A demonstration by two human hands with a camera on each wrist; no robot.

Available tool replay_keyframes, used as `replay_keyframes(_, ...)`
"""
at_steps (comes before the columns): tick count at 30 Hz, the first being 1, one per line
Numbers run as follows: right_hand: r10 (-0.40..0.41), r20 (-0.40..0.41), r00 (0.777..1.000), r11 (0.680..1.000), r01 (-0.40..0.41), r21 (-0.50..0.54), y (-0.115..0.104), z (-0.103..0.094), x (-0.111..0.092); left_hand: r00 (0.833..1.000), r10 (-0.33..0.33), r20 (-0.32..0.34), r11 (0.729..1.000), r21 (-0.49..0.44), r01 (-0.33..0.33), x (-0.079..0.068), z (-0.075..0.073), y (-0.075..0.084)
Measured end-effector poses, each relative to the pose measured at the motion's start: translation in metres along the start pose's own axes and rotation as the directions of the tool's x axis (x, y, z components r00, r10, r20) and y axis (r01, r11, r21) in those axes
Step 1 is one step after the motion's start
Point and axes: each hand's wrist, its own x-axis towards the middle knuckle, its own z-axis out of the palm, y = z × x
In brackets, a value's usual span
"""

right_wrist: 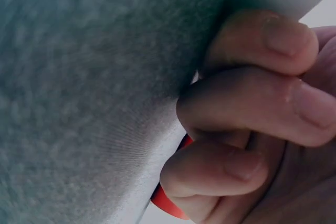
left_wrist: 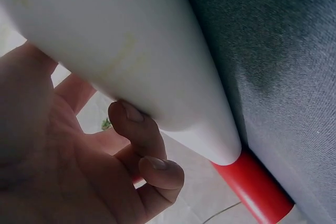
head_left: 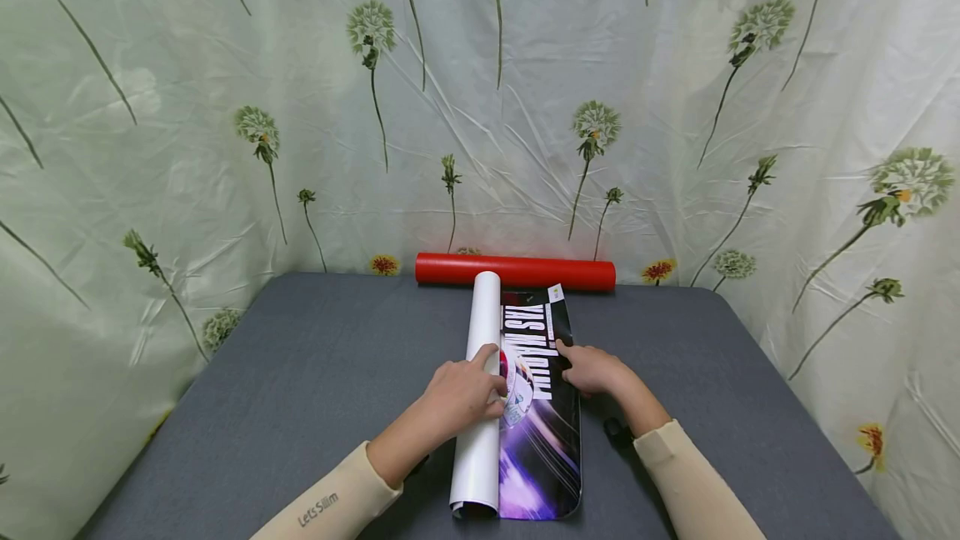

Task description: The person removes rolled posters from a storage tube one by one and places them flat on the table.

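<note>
A poster, dark with purple streaks and white lettering, lies partly unrolled in the head view. Its left part forms a long white roll, which also fills much of the left wrist view. My left hand lies over the middle of this roll, fingers bent around its top. At the poster's right edge, my right hand holds the border with thumb and forefinger. Its other fingers are curled beside the grey surface in the right wrist view. The thumb's contact is hidden there.
A red tube lies crosswise along the back of the grey table, just beyond the poster's far end. Behind the table hangs a pale curtain printed with dandelions.
</note>
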Motion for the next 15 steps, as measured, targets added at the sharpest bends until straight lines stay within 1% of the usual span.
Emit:
replay_keyframes(3,0.014,-0.015,1.000,1.000,-0.014,0.008,-0.014,-0.008,-0.017,1.000,-0.004,0.002,1.000,-0.011,0.004,0.001,0.001,-0.001)
replay_keyframes(4,0.033,-0.018,0.999,0.999,-0.033,0.011,-0.021,-0.011,-0.023,1.000,-0.006,0.002,1.000,-0.015,0.006,0.001,0.001,-0.002)
replay_keyframes(10,0.042,-0.023,0.999,0.999,-0.042,0.013,-0.019,-0.012,-0.022,1.000,-0.026,0.013,0.999,-0.021,0.027,0.003,0.002,-0.003)
replay_keyframes(15,0.042,-0.024,0.999,0.999,-0.042,0.018,-0.017,-0.012,-0.021,1.000,-0.028,0.004,1.000,-0.003,0.028,0.003,0.001,-0.004)
